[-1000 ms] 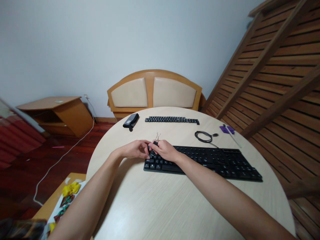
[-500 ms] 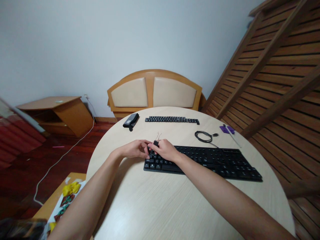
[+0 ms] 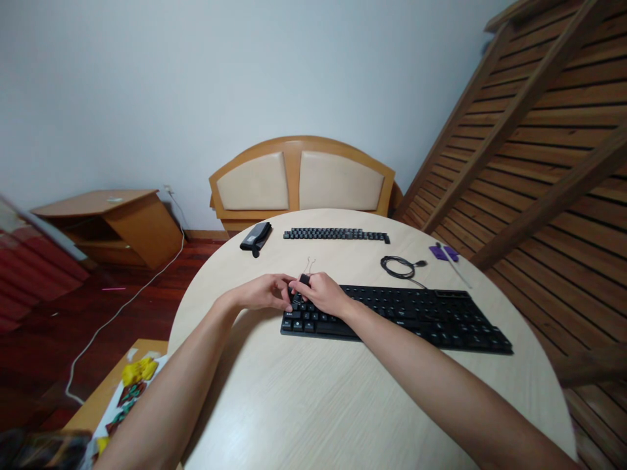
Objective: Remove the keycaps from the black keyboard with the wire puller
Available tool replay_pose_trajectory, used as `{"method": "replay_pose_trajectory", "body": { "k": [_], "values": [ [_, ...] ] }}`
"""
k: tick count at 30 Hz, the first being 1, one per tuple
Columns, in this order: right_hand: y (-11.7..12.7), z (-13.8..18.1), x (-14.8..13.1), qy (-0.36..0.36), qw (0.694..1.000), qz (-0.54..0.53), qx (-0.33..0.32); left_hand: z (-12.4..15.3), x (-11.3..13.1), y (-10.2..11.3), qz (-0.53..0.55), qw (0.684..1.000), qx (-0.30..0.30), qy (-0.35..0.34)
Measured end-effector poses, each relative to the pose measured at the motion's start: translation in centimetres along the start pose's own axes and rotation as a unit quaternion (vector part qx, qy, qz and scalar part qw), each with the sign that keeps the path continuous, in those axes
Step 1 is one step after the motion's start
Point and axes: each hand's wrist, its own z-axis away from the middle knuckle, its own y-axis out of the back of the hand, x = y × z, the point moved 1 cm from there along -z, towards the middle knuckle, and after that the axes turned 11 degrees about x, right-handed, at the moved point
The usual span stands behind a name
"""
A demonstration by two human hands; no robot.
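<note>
A black computer keyboard [image 3: 392, 320] lies across the round table, partly covered by my hands at its left end. My right hand [image 3: 323, 292] is closed around a keycap puller [image 3: 304, 279] with a black handle, and its two thin wires stick up past the fingers. Against the keyboard's upper left corner, my left hand [image 3: 267, 292] has its fingers curled beside the puller. The left thumb and fingertips touch the leftmost keys, and whatever lies between them is too small to make out.
Several loose keycaps [image 3: 333, 234] stand in rows at the table's far side. A dark folded pouch [image 3: 255, 238] lies left of them. On the right are a coiled cable [image 3: 399, 267], a purple cloth [image 3: 437, 252] and a thin stick [image 3: 455, 266]. A padded headboard [image 3: 301, 176] stands behind.
</note>
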Motion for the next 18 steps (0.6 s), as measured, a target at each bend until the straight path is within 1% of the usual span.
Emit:
{"method": "replay_pose_trajectory", "body": {
  "k": [9,12,18],
  "values": [
    [0.04,-0.30,0.39,-0.016,0.998,-0.054,-0.039,-0.01,0.24,-0.09,0.020,1.000,-0.001,-0.006],
    [-0.03,-0.36,0.57,-0.020,0.998,-0.042,-0.043,0.00,0.30,-0.09,0.021,1.000,-0.001,-0.006],
    [-0.34,-0.33,0.78,-0.016,0.999,0.003,-0.049,0.01,-0.11,0.02,-0.019,1.000,0.003,0.009]
  ]
}}
